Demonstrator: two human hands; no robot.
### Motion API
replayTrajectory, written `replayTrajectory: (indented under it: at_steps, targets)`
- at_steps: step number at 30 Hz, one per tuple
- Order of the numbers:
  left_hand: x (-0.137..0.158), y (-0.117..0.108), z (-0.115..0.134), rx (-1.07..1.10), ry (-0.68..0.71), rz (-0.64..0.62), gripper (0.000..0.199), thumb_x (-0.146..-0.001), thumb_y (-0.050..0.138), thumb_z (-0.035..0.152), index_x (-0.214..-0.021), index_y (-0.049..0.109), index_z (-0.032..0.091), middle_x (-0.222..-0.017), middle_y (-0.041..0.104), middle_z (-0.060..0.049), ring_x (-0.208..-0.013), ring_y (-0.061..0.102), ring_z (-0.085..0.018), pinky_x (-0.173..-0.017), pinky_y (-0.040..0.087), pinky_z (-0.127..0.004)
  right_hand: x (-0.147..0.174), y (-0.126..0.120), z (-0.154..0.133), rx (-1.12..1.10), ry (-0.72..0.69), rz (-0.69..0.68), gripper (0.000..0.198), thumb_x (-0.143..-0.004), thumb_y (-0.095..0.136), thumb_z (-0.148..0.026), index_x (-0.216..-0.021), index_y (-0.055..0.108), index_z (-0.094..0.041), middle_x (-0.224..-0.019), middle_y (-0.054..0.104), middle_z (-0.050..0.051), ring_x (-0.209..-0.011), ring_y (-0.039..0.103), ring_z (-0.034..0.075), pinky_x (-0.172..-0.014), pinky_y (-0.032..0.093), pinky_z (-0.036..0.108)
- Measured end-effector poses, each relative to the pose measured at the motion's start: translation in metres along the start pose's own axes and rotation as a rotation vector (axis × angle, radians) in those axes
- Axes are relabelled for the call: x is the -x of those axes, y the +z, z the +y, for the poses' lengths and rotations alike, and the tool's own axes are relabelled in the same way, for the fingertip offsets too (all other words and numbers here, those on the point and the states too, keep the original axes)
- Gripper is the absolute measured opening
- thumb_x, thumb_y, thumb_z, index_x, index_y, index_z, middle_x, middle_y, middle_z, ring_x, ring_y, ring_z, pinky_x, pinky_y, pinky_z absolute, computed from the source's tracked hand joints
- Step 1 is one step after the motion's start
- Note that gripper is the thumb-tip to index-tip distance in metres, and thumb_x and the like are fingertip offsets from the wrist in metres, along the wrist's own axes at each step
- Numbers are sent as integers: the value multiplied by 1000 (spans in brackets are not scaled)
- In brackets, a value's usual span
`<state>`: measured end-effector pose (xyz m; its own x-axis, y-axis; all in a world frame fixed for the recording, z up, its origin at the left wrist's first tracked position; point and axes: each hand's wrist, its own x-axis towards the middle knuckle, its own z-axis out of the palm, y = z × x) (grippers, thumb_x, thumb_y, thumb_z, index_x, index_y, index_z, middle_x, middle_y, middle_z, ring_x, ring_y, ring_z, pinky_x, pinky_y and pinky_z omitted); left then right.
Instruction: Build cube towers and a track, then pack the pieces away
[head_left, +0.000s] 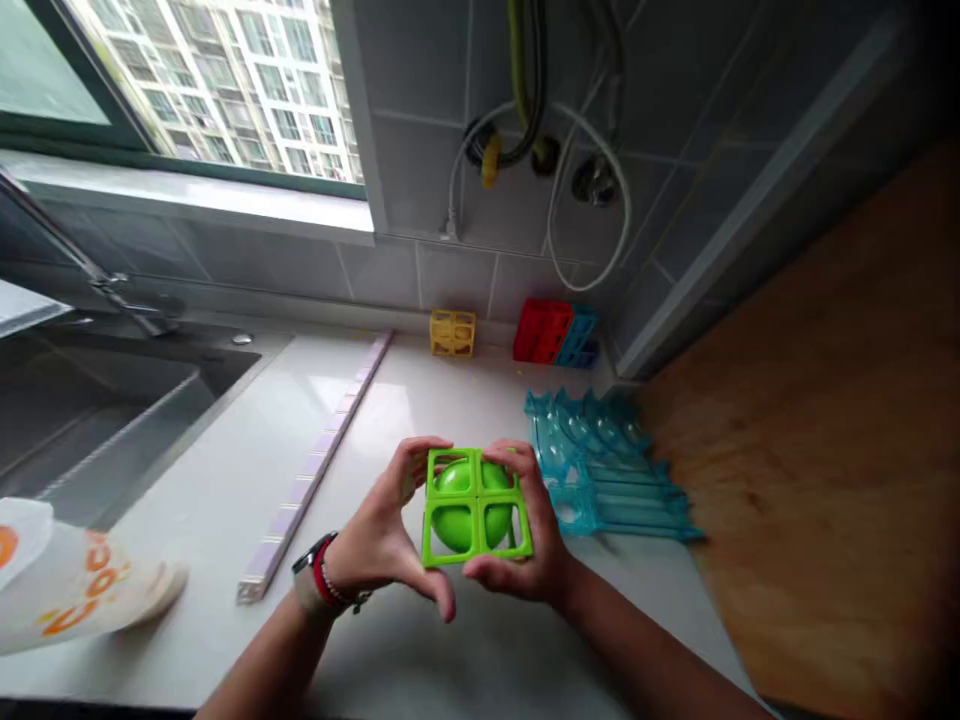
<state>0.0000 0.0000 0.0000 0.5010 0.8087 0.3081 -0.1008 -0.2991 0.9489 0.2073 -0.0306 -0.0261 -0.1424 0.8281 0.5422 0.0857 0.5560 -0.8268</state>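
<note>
A glossy white bench (225, 480) runs below a grey tiled wall (420, 60), with daylight coming from the window (225, 90). Over the bench, the right hand (536, 530) is clamped on a green frame (478, 505), thumb at its lower edge and fingers over the upper right. The left hand (375, 535) is spread around the left side, fingertips at the upper corner, thumb clear below.

The frame looks like smooth moulded plastic, square-faced with four rounded windows and a shiny green ball (453, 528) behind them. It should be light and stiff, perhaps a little slippery, and its thin bars might crack if squeezed hard; the outer edges and corners seem the best hold.

Just beside the right hand lies translucent teal plastic (566, 475), ribbed and scalloped. Left of the hands is a long, flat, pale lilac strip (315, 470), and beyond it a cloudy cup (90, 590) with orange lettering. Near the wall sit a small yellow frame (452, 333) and red (540, 330) and blue blocks (576, 335).
</note>
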Motion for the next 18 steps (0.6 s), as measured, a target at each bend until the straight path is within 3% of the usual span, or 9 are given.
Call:
replayTrajectory:
  at_steps: [12,18]
  targets:
    - [2,-1,-6,8,27,8,124,-33,97,67,-139,42,31,-132,53,-10,-123,58,-36,-109,42,-43,-6,-5,-6,70,-16,7,84,-69,81,-72,-135,56,-26,-128,51,11,-122,53,34,-105,47,49]
    - [1,-1,-2,8,5,-37,123,-50,99,58,-150,32,35,-143,47,-13,-132,51,-37,-114,39,-48,-7,-6,-6,116,-29,2,85,-70,80,-73,-136,55,-26,-130,52,12,-124,53,36,-107,47,52]
